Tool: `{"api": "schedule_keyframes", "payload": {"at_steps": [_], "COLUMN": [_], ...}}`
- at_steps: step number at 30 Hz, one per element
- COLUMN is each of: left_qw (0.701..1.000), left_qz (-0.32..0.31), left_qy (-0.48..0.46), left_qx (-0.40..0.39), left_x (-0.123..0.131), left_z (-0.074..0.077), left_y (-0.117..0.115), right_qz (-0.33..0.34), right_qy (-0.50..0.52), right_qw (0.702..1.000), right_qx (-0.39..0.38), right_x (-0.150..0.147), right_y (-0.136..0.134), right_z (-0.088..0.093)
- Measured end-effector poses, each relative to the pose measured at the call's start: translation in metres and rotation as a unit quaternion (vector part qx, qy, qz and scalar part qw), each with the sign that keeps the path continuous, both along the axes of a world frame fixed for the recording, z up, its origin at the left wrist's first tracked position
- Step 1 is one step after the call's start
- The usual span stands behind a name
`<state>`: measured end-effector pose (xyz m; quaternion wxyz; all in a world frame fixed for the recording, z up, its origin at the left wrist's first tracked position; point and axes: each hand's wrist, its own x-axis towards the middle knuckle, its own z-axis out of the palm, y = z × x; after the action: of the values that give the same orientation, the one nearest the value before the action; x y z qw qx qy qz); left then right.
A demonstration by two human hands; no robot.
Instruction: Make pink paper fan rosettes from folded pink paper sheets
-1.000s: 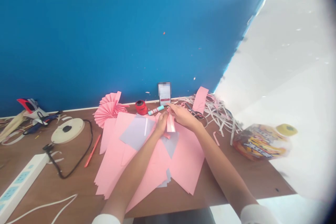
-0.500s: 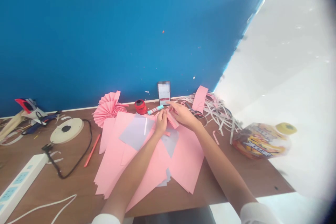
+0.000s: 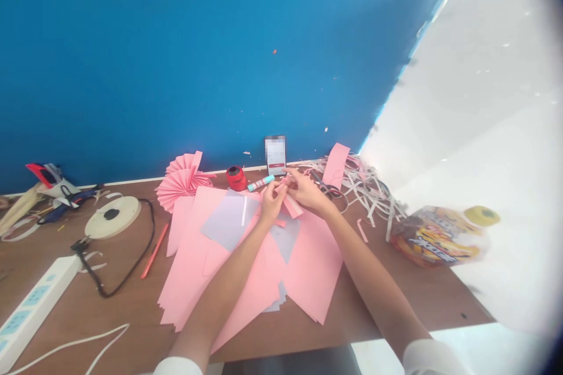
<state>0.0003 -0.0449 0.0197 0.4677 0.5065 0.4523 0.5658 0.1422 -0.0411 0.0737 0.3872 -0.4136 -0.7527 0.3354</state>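
My left hand (image 3: 270, 202) and my right hand (image 3: 305, 192) meet over the far part of a spread of pink paper sheets (image 3: 246, 263) on the brown table (image 3: 387, 299). Both pinch a small folded pink paper strip (image 3: 291, 204), which slants between them; the fingers are closed on it. A teal glue stick (image 3: 260, 183) and a red tape roll (image 3: 236, 178) lie just beyond my hands. Black-handled scissors (image 3: 328, 190) rest to the right of my right hand.
Pleated pink paper fans (image 3: 182, 181) stand by the blue wall. A small card (image 3: 275, 155) leans on the wall. Paper shreds (image 3: 369, 187), a snack bag (image 3: 435, 237), a red pencil (image 3: 155, 251), a round device with black cord (image 3: 112, 217) and a power strip (image 3: 33, 310) surround the sheets.
The folded strip has been tilted from upright to slanting, and both hands have drawn closer together around its upper end. The view shifted slightly.
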Motion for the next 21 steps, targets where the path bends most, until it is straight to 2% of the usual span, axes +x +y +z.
{"api": "schedule_keyframes", "payload": {"at_steps": [5,10,16,21], "left_qw": [0.999,0.998,0.999,0.999], "left_qz": [-0.003,0.004,-0.012,-0.022], "left_qy": [0.023,0.034,0.016,-0.013], "left_qx": [0.029,0.054,0.05,0.037], "left_x": [-0.001,-0.005,-0.006,-0.004], "left_z": [-0.004,-0.01,-0.012,-0.012], "left_y": [0.002,0.006,0.007,0.007], "right_qz": [-0.034,-0.038,-0.061,-0.055], "right_qy": [-0.078,-0.119,-0.102,-0.061], "right_qw": [0.996,0.992,0.993,0.997], "right_qx": [0.031,0.017,0.008,0.0], "right_x": [0.001,-0.001,-0.008,-0.015], "right_y": [-0.001,-0.002,0.0,0.001], "right_z": [0.002,0.0,-0.006,-0.008]}}
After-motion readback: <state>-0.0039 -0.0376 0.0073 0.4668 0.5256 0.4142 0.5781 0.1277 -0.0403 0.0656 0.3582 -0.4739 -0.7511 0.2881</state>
